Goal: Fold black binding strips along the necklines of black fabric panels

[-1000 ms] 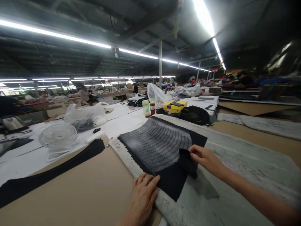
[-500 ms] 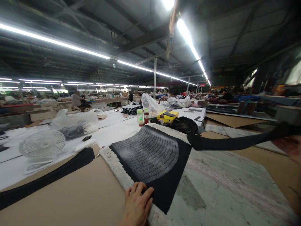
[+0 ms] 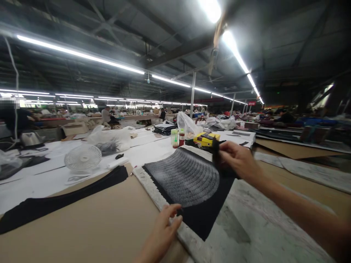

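A black fabric panel (image 3: 197, 219) with curved rows of pale grey stitch-like pattern lies on a stained whitish slab (image 3: 241, 197). By its near left edge is my left hand (image 3: 168, 223), thumb and forefinger apart, holding nothing that I can see. Over the panel's far right corner, my right hand (image 3: 236, 157) pinches a black fabric strip (image 3: 218, 155). The strip hangs in front of the corner, blurred, and its lower part merges with the panel. Another long black fabric piece (image 3: 68, 193) lies on the brown board at left.
Beyond the panel stand a yellow box (image 3: 205, 138), a red-brown bottle (image 3: 181, 137) and a green-lidded container (image 3: 174, 138). A white fan (image 3: 83, 157) and a plastic bag (image 3: 109, 140) are on the white table at left. People sit farther back.
My right hand has swung in from the far right, bringing the black strip to the panel's corner. My left hand has lifted from flat on the panel's edge. The view has turned left.
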Motion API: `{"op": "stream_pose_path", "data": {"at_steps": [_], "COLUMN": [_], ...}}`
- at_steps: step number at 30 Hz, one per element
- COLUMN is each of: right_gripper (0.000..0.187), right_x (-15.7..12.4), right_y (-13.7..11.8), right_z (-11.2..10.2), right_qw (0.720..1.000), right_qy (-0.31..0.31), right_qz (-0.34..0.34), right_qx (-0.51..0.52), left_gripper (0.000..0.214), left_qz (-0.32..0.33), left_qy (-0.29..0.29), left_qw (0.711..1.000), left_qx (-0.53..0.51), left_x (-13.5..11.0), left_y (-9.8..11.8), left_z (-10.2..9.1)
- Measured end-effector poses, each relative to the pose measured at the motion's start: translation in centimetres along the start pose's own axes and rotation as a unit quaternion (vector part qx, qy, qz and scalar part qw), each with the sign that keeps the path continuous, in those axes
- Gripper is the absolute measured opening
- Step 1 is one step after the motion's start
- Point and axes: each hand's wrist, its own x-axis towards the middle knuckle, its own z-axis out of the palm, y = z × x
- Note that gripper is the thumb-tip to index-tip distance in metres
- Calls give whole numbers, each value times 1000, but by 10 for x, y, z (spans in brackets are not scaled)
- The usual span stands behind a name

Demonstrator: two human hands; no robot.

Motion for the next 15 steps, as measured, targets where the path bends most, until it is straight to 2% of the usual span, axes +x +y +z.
{"op": "stream_pose_path", "data": {"at_steps": [2, 3, 5, 7, 9, 11, 15], "right_gripper": [1, 2, 8, 11, 11, 10, 10], "right_x": [-18, -29, -52, -76, -100, -127, -184], "right_y": [-16, -24, -40, -54, -67, -80, -104], "right_z": [58, 85, 137, 183, 225, 262, 317], "right_qw": [993, 985, 966, 946, 929, 912, 878], "right_qy": [-119, -170, -253, -314, -359, -395, -457], "right_qz": [-27, -38, -59, -77, -93, -107, -136], "right_qx": [-4, -5, -2, 6, 17, 27, 33], "left_gripper": [45, 50, 57, 58, 58, 60, 64], "left_qz": [-42, -75, -131, -161, -186, -217, -271], "left_qy": [30, 47, 96, 142, 173, 208, 330], "left_qw": [990, 976, 932, 890, 867, 857, 825], "left_qx": [-135, -201, -323, -402, -428, -419, -371], "left_x": [-14, -25, -54, -91, -132, -171, -231], "left_y": [2, 3, 5, 6, 8, 10, 5], "left_z": [-26, -41, -71, -98, -117, -129, -141]}}
